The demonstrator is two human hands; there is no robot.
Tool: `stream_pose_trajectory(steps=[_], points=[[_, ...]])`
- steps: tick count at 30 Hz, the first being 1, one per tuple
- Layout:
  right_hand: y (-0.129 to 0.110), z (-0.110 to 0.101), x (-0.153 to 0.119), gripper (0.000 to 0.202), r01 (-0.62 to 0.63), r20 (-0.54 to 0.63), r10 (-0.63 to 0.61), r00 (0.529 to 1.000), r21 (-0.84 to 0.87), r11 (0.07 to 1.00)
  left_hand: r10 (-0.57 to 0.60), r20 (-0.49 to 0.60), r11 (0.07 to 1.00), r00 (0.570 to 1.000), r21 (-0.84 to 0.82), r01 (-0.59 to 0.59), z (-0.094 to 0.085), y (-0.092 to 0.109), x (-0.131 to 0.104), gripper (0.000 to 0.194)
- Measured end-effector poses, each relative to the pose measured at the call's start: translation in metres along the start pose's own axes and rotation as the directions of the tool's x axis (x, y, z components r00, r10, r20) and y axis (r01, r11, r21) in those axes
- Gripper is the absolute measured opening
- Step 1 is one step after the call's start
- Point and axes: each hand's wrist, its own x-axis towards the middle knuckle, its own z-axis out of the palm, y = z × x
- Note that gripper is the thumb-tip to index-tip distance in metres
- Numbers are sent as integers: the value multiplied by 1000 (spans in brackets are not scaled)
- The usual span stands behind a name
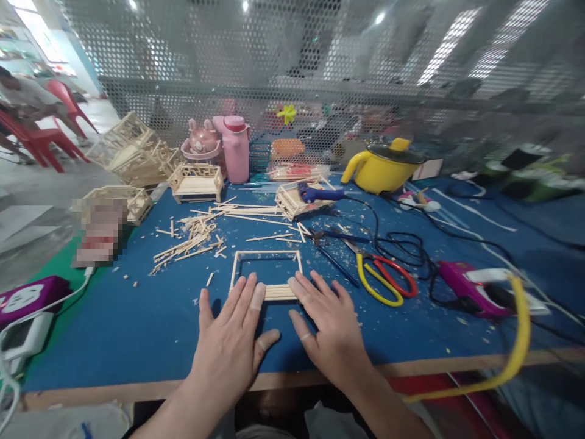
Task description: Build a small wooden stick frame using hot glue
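A small frame of thin wooden sticks (267, 252) lies on the blue table, with several sticks packed side by side along its near edge. My left hand (235, 329) rests flat over the left end of those sticks, its fingers stretched out. Over their right end lies my right hand (326, 323), fingers spread and pressing down. Bands of pale tape wrap some fingertips. Both palms cover part of the frame's near corners. Beyond the frame are loose wooden sticks (192, 238) and a blue glue gun (322, 194) resting on a small stick-built piece (292, 204).
Right of the frame lie pliers (336, 262) and red-and-yellow scissors (384, 277). Black cords run toward a purple device (473, 289). A yellow pot (388, 167), pink bottle (235, 149) and finished wooden pieces (196, 181) stand at the back. A phone (101, 231) is at left.
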Motion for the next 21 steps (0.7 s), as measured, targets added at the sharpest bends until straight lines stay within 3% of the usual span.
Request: stream_pose_trajectory(steps=[3,5,8,10,12,14,17,21], points=[[4,-4,-5,55,-11,-51,15,999,90,996,15,-20,1000,1000,1,-15,3,0,-2,60],[14,-9,-10,56,-81,-128,96,987,117,990,13,-32,1000,999,-15,-14,5,0,-2,61],[43,-23,-14,39,-249,-222,259,940,70,966,-3,-68,998,998,-59,-1,8,-2,-5,60],[67,-35,-10,28,-344,-224,341,913,26,938,-55,-110,993,992,-110,43,9,-4,-9,58],[86,-49,0,25,-414,-133,409,903,-12,910,-114,-146,982,983,-169,89,9,-6,-12,57],[96,-58,16,21,-462,57,470,881,-111,880,-173,-158,963,972,-233,133,8,-7,-15,52],[95,-58,40,23,-387,322,492,809,-339,858,-281,-154,918,947,-330,218,7,-6,-18,44],[85,-37,58,15,-295,354,451,820,-414,861,-366,-148,871,919,-404,282,13,-9,-20,40]])
